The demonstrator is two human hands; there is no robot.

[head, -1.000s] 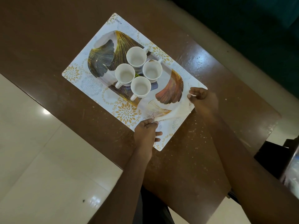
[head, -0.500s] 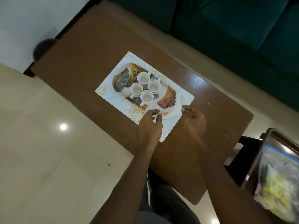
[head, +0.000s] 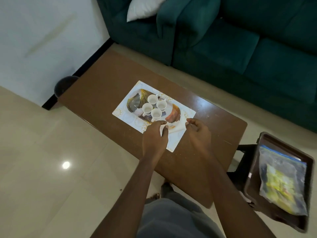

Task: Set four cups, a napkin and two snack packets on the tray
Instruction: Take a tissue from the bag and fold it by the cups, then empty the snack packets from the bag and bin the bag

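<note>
A white tray (head: 123,109) with gold and dark leaf prints lies on the brown table (head: 96,93). Several white cups (head: 154,108) stand grouped in its middle. A white napkin (head: 178,126) lies on the tray's near right part. My left hand (head: 154,140) pinches the napkin's near left edge. My right hand (head: 199,133) holds its right edge with curled fingers. A clear bag of yellow snack packets (head: 281,182) rests on a dark tray at the far right.
A dark brown tray (head: 267,143) sits on a black stool to the right of the table. A teal sofa (head: 240,48) with a white cushion (head: 144,7) stands behind the table. A dark round object (head: 64,84) is at the table's far left corner. Pale tiled floor lies to the left.
The view has pulled back and up, showing the sofa and the stool tray. Both hands stay at the napkin on the tray's near end, the left hand now pinching its edge.
</note>
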